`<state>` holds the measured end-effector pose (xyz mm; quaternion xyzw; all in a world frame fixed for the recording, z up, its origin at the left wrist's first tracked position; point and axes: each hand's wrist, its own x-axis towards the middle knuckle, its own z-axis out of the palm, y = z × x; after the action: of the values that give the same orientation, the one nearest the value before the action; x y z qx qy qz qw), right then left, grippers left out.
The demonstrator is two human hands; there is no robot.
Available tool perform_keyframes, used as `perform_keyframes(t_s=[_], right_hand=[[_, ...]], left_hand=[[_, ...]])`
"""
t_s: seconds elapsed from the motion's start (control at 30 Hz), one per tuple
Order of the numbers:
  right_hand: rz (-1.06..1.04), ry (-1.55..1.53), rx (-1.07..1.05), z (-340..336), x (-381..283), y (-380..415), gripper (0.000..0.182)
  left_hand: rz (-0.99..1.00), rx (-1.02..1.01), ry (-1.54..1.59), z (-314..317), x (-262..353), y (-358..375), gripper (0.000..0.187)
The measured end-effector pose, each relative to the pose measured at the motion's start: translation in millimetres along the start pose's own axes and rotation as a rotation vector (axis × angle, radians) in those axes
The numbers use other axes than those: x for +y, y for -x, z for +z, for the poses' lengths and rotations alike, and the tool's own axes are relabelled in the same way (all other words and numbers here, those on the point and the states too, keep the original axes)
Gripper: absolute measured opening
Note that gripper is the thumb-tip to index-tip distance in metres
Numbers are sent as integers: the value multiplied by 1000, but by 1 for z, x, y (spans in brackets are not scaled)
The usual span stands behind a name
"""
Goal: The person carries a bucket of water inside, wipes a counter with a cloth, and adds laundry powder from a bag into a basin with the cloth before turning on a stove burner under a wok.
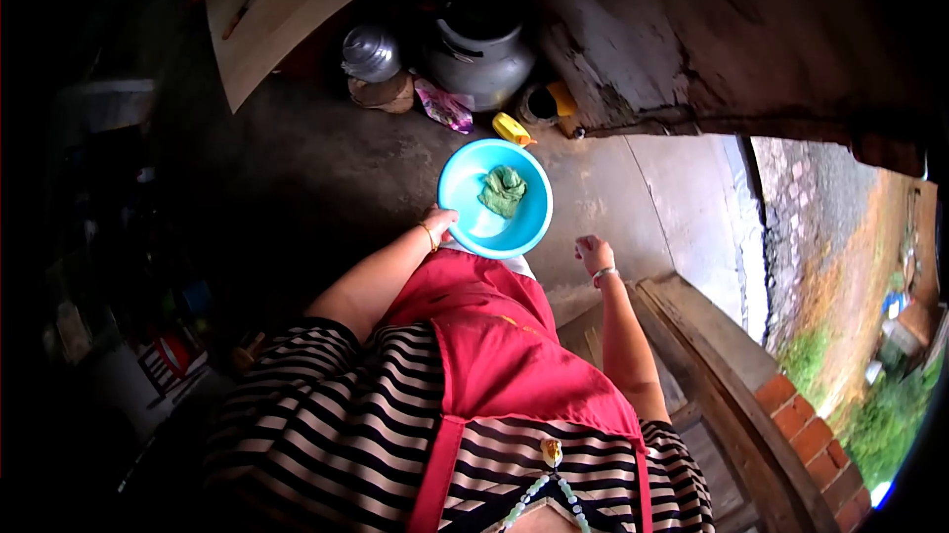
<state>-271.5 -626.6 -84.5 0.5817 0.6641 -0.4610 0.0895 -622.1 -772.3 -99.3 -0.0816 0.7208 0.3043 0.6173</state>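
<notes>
Carrying is the step in hand, it is judged: a blue basin (494, 199) is held level over the concrete floor (326, 177), its rim gripped by the left hand (442, 223). A green cloth (502, 190) is seen bunched inside it. The right hand (593, 254) is loosely curled, empty. Steadiness is called for next, probably, so nothing is spilled.

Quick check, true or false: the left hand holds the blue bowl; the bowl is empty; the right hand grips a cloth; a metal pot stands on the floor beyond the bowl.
1. The left hand holds the blue bowl: true, at its rim.
2. The bowl is empty: false, a green cloth lies in it.
3. The right hand grips a cloth: false, it holds nothing.
4. A metal pot stands on the floor beyond the bowl: true.
</notes>
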Motion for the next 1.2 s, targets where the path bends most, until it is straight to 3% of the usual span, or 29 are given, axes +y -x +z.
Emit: perform_keyframes(t_s=[0.13, 0.23, 0.27, 0.4, 0.47, 0.57, 0.6, 0.63, 0.7, 0.73, 0.77, 0.8, 0.83, 0.87, 0.9, 0.93, 1.0, 1.07, 1.13, 1.2], right_hand=[[163, -221, -127, 32, 19, -2, 19], [198, -80, -214, 51, 48, -13, 18], [214, -44, -233, 48, 48, -14, 17], [205, 127, -313, 38, 41, -28, 17], [114, 232, -407, 35, 23, -49, 20], [49, 201, -350, 39, -16, -61, 21], [273, 81, -358, 38, -40, -62, 20], [96, 240, -380, 44, -50, -74, 21], [-242, 543, -407, 81, 6, -128, 22], [-98, 267, -474, 135, 85, -188, 13], [-332, 1016, -469, 94, -49, -129, 17], [-227, 779, -366, 102, -59, -130, 23], [-384, 1082, -288, 156, 2, -183, 24], [-131, 873, -268, 174, 1, -197, 26], [76, 638, -198, 160, -75, -161, 30], [246, 557, -210, 174, -85, -170, 32], [127, 730, -349, 202, -103, -201, 31], [20, 709, -294, 190, -189, -175, 29], [-138, 796, -325, 216, -176, -218, 31], [61, 521, -219, 207, -221, -214, 39]], left_hand=[[-58, -18, 123, -32, -23, 4, 13], [-28, 33, 300, -70, -67, -19, 4], [-62, 31, 350, -91, -94, -44, 4], [-99, 275, 475, -109, -69, 17, 14], [-85, 296, 483, -130, -74, 25, 13], [-56, 296, 510, -165, -74, 32, 12], [-38, 290, 529, -178, -73, 34, 12], [-16, 282, 548, -192, -68, 38, 12], [66, 252, 638, -225, -52, 50, 13], [122, 233, 700, -244, -39, 57, 13], [154, 214, 762, -261, -32, 59, 13], [186, 196, 822, -279, -23, 60, 12], [213, 183, 822, -298, -8, 64, 12], [245, 171, 826, -317, 10, 67, 12], [268, 195, 818, -336, 27, 72, 11], [294, 219, 810, -353, 47, 74, 11], [386, 262, 782, -388, 80, 70, 12], [454, 313, 761, -415, 122, 72, 11], [527, 356, 751, -430, 164, 73, 10], [522, 355, 782, -447, 190, 58, 10]])
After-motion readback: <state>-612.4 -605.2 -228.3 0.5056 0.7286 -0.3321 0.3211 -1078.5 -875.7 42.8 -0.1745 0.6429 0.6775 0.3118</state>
